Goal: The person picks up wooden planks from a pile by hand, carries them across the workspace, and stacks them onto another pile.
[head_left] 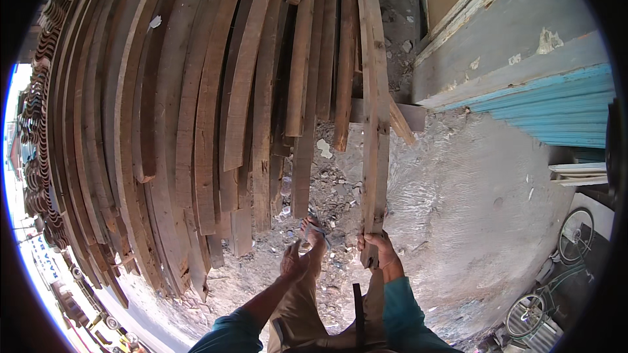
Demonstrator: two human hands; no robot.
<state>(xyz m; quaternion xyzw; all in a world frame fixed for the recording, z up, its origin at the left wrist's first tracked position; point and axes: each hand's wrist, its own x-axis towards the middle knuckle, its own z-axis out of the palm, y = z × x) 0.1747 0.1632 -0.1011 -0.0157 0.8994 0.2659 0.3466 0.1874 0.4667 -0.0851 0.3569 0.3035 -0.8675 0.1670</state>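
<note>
My right hand [384,252] is closed round the near end of a long wooden beam [375,124]. That beam runs away from me along the right side of a big stack of brown planks [216,91], its far end beyond the top edge of the view. The thumb lies across the beam's top; the fingers' undersides are hidden. My left hand [294,261] hangs in front of my leg with nothing in it, its fingers loosely stretched. It is near the uneven plank ends but apart from them. My sandalled foot [315,229] shows just beyond it.
Rubble and litter [333,176] cover the ground between the stack and the beam. A short board [409,117] lies crosswise under the beam. To the right are a grey wall [517,46], blue corrugated sheeting [562,111] and a bicycle [549,287]. Curved tiles [40,131] are piled at far left.
</note>
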